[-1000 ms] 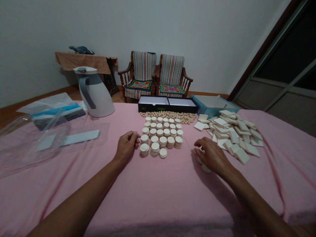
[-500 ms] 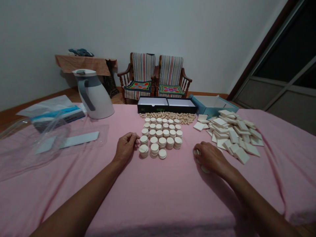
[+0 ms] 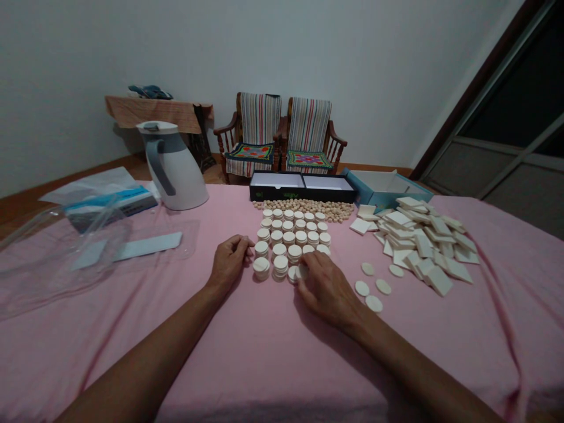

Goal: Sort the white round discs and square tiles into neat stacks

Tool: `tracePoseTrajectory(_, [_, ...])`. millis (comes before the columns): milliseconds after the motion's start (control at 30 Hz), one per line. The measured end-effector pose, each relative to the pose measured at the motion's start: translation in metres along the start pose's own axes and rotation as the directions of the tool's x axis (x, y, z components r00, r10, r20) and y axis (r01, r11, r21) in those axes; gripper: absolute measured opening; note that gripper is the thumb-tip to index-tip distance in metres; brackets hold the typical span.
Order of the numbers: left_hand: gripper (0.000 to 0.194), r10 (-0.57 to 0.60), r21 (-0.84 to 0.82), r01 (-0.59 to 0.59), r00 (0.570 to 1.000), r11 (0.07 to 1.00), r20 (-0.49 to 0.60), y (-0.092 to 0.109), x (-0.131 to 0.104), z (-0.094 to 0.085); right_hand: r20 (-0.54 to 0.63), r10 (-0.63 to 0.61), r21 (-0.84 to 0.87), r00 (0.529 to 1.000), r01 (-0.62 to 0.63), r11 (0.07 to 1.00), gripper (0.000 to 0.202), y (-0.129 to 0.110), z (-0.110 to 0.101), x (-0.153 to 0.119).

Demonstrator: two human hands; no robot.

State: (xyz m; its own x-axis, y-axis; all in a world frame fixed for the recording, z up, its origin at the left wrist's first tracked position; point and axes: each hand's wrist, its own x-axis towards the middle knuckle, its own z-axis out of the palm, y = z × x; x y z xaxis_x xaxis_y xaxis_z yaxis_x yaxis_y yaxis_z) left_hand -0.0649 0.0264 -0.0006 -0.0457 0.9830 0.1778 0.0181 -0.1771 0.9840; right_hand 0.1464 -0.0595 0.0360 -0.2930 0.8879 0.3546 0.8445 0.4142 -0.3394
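Note:
Rows of stacked round white discs (image 3: 288, 238) stand in the middle of the pink table. At the front row, my right hand (image 3: 328, 288) pinches a white disc (image 3: 302, 272) beside a short stack (image 3: 293, 274). It hides part of the stacks at the right front. My left hand (image 3: 230, 258) rests on the cloth just left of the stacks, fingers curled together; whether anything is between them is hidden. Several loose discs (image 3: 362, 288) lie flat to the right of my right hand.
Square white tiles (image 3: 423, 241) are heaped at the right by a blue box (image 3: 383, 191). Small beads (image 3: 308, 207) line a black tray (image 3: 304, 192). A white jug (image 3: 180, 176), a tissue pack (image 3: 110, 205) and clear plastic packaging (image 3: 110, 252) occupy the left.
My right hand has moved left from the loose discs to the front stacks with a disc in its fingers. The loose discs are uncovered. My left hand has stayed beside the stacks.

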Motion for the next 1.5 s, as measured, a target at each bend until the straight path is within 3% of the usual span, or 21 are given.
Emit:
tracePoseTrajectory(167, [0.026,-0.007,0.020,0.007,1.000,1.000,0.000,0.002,-0.001,0.000,-0.023,0.004,0.009,1.000,-0.004,1.000,0.011,-0.001,0.000,0.002])
tracePoseTrajectory(333, [0.025,-0.013,0.018,0.013,1.000,1.000,-0.007,0.007,-0.002,0.002,-0.122,0.084,-0.009,0.989,-0.086,0.996,0.012,0.039,-0.026,-0.012])
tracePoseTrajectory(433, [0.025,-0.021,0.051,0.022,1.000,0.998,-0.018,0.010,-0.002,0.002,-0.036,0.254,-0.170,0.967,-0.256,0.952,0.019,0.078,-0.046,-0.024])
tracePoseTrajectory(567, [0.023,-0.031,0.041,0.033,0.999,0.999,-0.032,0.012,-0.003,0.004,0.118,0.460,-0.356,0.880,-0.395,0.847,0.024,0.118,-0.060,-0.037])
tracePoseTrajectory(667, [0.021,-0.029,0.026,0.029,0.999,0.999,-0.035,0.014,-0.004,0.005,0.174,0.485,-0.370,0.857,-0.400,0.838,0.024,0.131,-0.058,-0.041])
tracePoseTrajectory(833, [0.021,-0.025,0.035,0.027,0.999,0.999,-0.043,0.018,-0.005,0.006,0.142,0.468,-0.318,0.872,-0.408,0.856,0.027,0.137,-0.049,-0.040])
tracePoseTrajectory(1033, [0.023,-0.027,0.009,0.027,0.999,1.000,-0.039,0.013,-0.003,0.005,0.114,0.459,-0.388,0.881,-0.386,0.837,0.013,0.119,-0.051,-0.033])
tracePoseTrajectory(1200, [0.024,-0.034,0.007,0.034,0.999,0.999,-0.034,0.011,-0.003,0.005,0.042,0.312,-0.181,0.949,-0.300,0.937,0.014,0.065,-0.044,-0.023])
tracePoseTrajectory(1300, [0.024,-0.029,0.016,0.030,0.999,0.999,-0.029,0.010,-0.003,0.004,0.060,0.192,-0.051,0.979,-0.190,0.981,0.010,0.032,-0.031,-0.015])
tracePoseTrajectory(1500, [0.025,-0.015,0.016,0.016,1.000,1.000,-0.008,0.003,-0.001,0.001,0.085,0.126,-0.050,0.988,-0.122,0.991,0.007,0.001,-0.008,0.004])
